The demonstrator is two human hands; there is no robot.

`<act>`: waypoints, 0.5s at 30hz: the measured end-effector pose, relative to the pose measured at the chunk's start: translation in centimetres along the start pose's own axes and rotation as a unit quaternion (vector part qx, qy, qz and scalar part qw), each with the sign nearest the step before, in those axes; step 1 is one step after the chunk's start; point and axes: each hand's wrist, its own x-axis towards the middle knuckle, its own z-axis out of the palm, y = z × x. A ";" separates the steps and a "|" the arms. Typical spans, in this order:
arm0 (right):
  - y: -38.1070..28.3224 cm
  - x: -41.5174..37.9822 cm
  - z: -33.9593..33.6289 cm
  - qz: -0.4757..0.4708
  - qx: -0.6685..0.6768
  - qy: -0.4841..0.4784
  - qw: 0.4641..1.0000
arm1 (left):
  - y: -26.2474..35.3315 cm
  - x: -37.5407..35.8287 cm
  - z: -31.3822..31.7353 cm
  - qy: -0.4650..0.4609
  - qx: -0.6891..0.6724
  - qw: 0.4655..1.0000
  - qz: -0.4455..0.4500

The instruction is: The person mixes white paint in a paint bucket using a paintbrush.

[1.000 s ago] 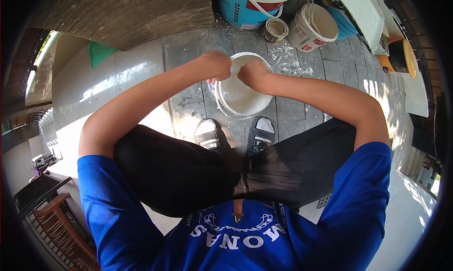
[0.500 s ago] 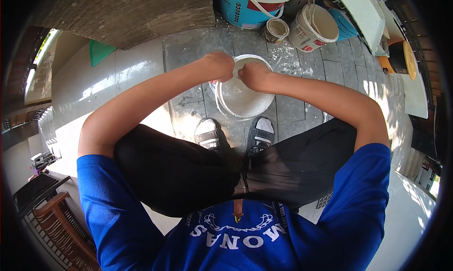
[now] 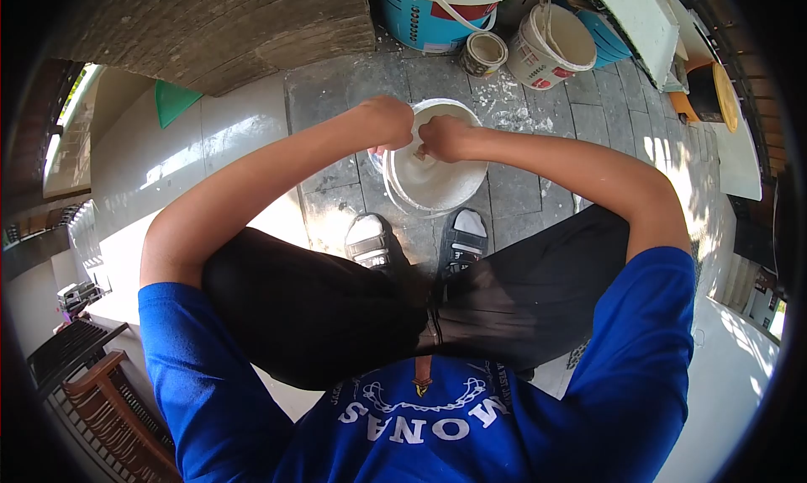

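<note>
A white bucket (image 3: 445, 180) with pale, smeared inner walls stands tilted slightly on the grey tiles in front of my feet. My left hand (image 3: 388, 123) is closed at the bucket's left rim, with a small bit of something whitish showing beneath it; what it grips I cannot make out. Over the bucket's opening is my right hand (image 3: 445, 138), its fingers closed on something small and brownish that points down into the bucket. The bucket's thin handle hangs at its left side.
Beyond the bucket stand a large blue pail (image 3: 420, 21), a small open can (image 3: 485, 52) and a white pail (image 3: 538, 50) holding a tool. A rough brown slab (image 3: 218, 29) lies at the upper left, a green piece (image 3: 174, 102) beside it.
My right hand has shifted slightly left, and a small brownish thing now shows below its fingers. My left hand stays at the rim. The whole view has shifted a little.
</note>
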 end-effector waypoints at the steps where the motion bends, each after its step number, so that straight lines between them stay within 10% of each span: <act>1: 0.6 0.3 -0.2 0.004 0.014 0.036 0.999 | 0.0 -0.1 0.2 -0.002 -0.003 1.000 -0.001; 15: -1.8 -0.9 0.8 -0.038 -0.048 -0.040 0.997 | -0.7 0.8 0.1 -0.003 -0.005 1.000 -0.013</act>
